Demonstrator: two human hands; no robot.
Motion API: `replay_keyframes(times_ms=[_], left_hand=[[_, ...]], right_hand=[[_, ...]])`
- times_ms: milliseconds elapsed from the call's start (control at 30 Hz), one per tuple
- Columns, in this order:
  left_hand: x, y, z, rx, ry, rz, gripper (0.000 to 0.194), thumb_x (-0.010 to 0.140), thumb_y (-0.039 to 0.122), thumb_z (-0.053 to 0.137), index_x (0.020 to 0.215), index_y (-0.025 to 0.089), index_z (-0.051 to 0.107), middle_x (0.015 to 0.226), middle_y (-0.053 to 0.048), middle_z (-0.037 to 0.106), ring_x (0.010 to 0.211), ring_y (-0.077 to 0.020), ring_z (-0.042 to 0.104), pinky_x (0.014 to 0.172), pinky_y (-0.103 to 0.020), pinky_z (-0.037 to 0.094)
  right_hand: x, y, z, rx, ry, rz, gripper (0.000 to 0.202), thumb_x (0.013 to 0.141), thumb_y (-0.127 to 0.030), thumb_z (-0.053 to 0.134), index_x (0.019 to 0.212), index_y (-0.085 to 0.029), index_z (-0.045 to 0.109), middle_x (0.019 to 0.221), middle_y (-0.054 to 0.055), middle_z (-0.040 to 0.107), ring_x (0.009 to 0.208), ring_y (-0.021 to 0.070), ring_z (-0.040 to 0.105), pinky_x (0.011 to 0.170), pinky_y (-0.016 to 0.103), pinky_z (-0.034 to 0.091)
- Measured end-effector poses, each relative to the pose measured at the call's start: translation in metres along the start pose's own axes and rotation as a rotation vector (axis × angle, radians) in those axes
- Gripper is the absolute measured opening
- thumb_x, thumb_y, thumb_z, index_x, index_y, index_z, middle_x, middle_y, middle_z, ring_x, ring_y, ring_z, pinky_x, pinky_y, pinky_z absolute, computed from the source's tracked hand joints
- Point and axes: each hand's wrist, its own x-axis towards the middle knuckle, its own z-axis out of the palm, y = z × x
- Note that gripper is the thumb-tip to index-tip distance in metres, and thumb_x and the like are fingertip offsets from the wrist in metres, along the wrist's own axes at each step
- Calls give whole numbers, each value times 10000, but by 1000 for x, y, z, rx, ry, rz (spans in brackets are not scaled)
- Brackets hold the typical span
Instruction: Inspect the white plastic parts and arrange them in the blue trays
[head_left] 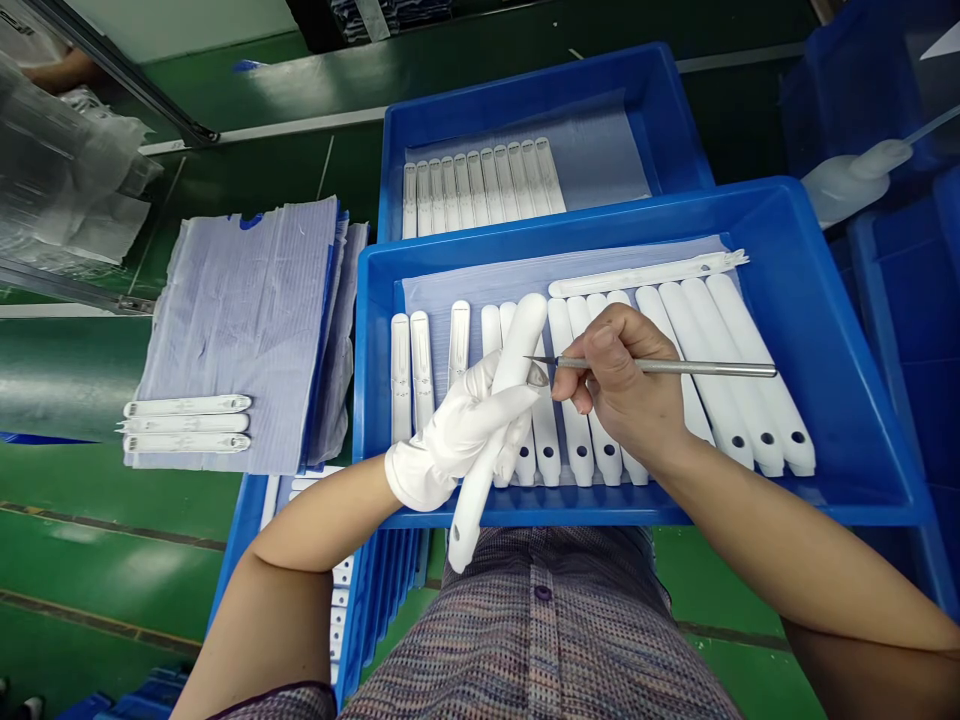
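Note:
My left hand (461, 425), in a white glove, is closed around a long white plastic piece (523, 340) with rounded ends. The piece slants over the blue tray (585, 222), its lower end reaching past the tray's near edge. Bare and pinched, my right hand (634, 375) grips a slim metal craft knife (720, 369). Its thin blade points left and meets or nearly meets the piece's side; exact contact is hard to tell. A small greyish tip shows at the glove's thumb. Under both hands, similar white pieces (720, 370) lie in a row, partly hidden by them.
A second blue tray (525, 90) behind holds a row of narrow white pieces (480, 185). At left, several white pieces (187, 422) lie on stacked wrapping sheets (240, 310). A white squeeze bottle (847, 185) stands right. Part of another person's arm (64, 72) shows at upper left.

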Motion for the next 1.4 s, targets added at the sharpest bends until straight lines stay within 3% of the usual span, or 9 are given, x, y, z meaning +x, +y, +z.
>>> replay_keyframes(times_ms=[600,1233,1400], left_hand=[[0,1,1,3,-19,10,257,1012,406,656,1081,190,535,581,75,635,346,-76,557,340,-126,427],[0,0,2,16,16,-13,249,993,409,684,987,199,550,580,68,638,341,-80,550,333,-142,436],[-1,2,1,18,33,-37,254,993,402,684,945,187,558,563,62,630,347,-78,555,333,-128,423]], right_hand=[[-2,1,2,-42,34,-28,474,938,-641,697,745,-237,539,584,-30,667,409,91,524,381,238,412],[0,4,2,15,60,81,502,947,-641,689,718,-226,523,583,-24,655,393,75,492,392,235,426],[1,7,4,92,-4,131,500,970,-615,675,715,-207,536,568,-30,655,391,58,484,397,206,412]])
